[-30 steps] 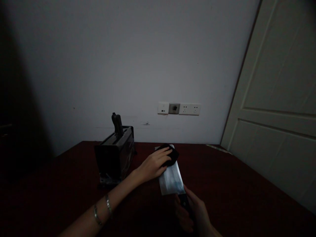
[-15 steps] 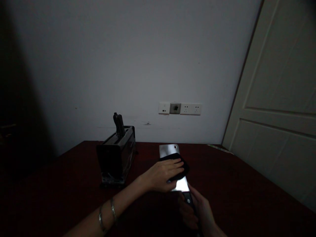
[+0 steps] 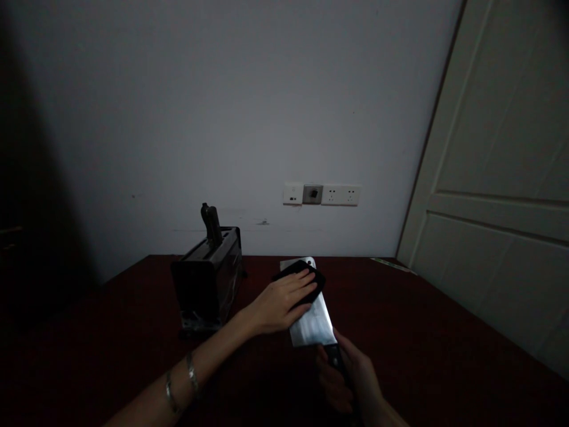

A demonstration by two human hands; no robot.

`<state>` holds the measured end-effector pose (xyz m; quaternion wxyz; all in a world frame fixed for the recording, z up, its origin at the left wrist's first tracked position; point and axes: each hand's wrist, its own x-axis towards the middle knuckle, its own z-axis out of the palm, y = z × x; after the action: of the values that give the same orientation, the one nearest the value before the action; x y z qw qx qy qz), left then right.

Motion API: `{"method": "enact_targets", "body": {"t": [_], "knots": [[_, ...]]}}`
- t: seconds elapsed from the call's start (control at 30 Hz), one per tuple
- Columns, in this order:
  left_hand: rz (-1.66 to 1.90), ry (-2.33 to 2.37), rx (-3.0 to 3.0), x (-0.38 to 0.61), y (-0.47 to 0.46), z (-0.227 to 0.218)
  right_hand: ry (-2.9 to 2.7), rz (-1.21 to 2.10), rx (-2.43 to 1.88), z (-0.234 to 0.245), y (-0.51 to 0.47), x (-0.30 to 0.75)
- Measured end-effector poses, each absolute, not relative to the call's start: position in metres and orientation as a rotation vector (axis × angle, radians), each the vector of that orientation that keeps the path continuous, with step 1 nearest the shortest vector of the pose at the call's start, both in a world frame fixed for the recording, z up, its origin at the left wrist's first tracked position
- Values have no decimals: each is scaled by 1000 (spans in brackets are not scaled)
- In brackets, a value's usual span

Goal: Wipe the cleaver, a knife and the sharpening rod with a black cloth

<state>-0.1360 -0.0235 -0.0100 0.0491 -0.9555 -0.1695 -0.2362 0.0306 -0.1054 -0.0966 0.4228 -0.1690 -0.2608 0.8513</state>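
A cleaver [image 3: 312, 323] with a broad shiny blade and a black handle is held above the tabletop, its blade pointing away from me. My right hand [image 3: 349, 376] is wrapped around the handle. On the upper part of the blade lies a black cloth [image 3: 316, 286], under the fingers of my left hand [image 3: 284, 299], which press it against the metal. The blade's far corner, with a small hole, shows beyond the cloth. Two silvery bangles [image 3: 181, 382] circle my left wrist.
A dark knife block [image 3: 208, 279] with two black handles [image 3: 211, 225] sticking up stands to the left on the dark red table [image 3: 427, 332]. Behind is a pale wall with sockets [image 3: 340, 195]. A light panelled door [image 3: 498, 178] rises at the right.
My left hand has slid the cloth up the blade toward its far end, baring more metal near the handle. The right hand keeps its grip. The view has shifted slightly.
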Motion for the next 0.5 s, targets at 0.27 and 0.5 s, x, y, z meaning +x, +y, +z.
{"method": "enact_targets", "body": {"t": [0.27, 0.5], "knots": [[-531, -252, -3045, -139, -71, -28, -724, 2046, -558, -100, -103, 39], [-528, -330, -3030, -148, -44, -6, -669, 2074, -434, -93, -109, 32]]}}
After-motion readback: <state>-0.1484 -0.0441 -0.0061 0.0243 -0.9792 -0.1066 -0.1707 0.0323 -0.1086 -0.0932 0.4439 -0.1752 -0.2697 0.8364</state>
